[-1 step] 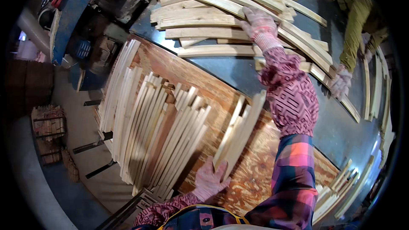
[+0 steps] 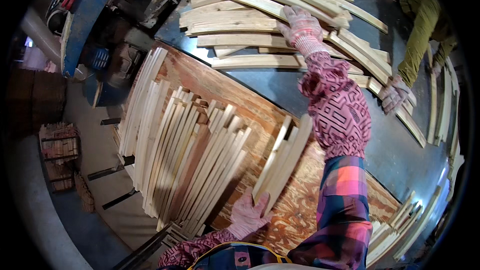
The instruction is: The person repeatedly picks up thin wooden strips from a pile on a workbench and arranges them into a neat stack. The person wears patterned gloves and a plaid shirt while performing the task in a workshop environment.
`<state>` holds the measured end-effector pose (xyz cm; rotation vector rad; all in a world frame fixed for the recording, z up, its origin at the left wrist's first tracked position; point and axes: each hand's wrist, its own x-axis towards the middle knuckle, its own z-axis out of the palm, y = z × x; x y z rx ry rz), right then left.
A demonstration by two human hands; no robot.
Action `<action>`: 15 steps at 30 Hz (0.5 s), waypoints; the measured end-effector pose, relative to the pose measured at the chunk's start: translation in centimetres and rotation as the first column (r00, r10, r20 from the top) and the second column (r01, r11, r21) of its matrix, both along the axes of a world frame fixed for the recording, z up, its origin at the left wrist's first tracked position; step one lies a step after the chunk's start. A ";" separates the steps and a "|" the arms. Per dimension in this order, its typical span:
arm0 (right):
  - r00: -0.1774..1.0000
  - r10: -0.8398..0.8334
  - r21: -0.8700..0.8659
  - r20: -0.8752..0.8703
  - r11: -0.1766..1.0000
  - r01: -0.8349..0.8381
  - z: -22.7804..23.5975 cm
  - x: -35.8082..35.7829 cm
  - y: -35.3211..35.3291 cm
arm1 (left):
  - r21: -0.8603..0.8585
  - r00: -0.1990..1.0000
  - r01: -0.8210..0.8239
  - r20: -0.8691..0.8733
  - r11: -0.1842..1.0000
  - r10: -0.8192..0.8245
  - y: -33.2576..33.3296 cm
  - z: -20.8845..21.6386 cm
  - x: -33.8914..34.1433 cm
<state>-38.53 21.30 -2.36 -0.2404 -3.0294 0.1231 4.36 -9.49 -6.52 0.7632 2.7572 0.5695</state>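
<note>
My left hand (image 2: pixel 248 216), in a pale pinkish glove, has its fingers spread at the near end of a few wooden strips (image 2: pixel 284 162) on the plywood. My right hand (image 2: pixel 301 26), gloved alike, reaches far over the metal table. Its thumb and fingers lie apart across a pale curved wooden strip (image 2: pixel 245 1), which runs in between them; the fingertips are partly hidden. More curved strips (image 2: pixel 240 24) lie heaped around that hand. At the right, a co-worker's gloved hand (image 2: pixel 395 95) is on another curved strip (image 2: pixel 411 126).
A dense row of strips (image 2: pixel 187 155) stands on the plywood board (image 2: pixel 220 86) at my left. Blue machinery (image 2: pixel 90 25) is at the far left. More strips (image 2: pixel 395 225) lie at the near right, and others (image 2: pixel 441 105) beside the co-worker along the metal table (image 2: pixel 272 87).
The co-worker's hand has shifted slightly left along the strip and its fingers now bend over it. My right hand has moved slightly left over the heap. My left hand stays by its strips.
</note>
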 end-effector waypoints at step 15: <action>0.753 0.570 -0.907 0.329 0.412 0.084 2.0 23.1 0.2 | 0.641 0.627 -0.767 0.759 0.031 -0.177 8.5 4.0 -22.0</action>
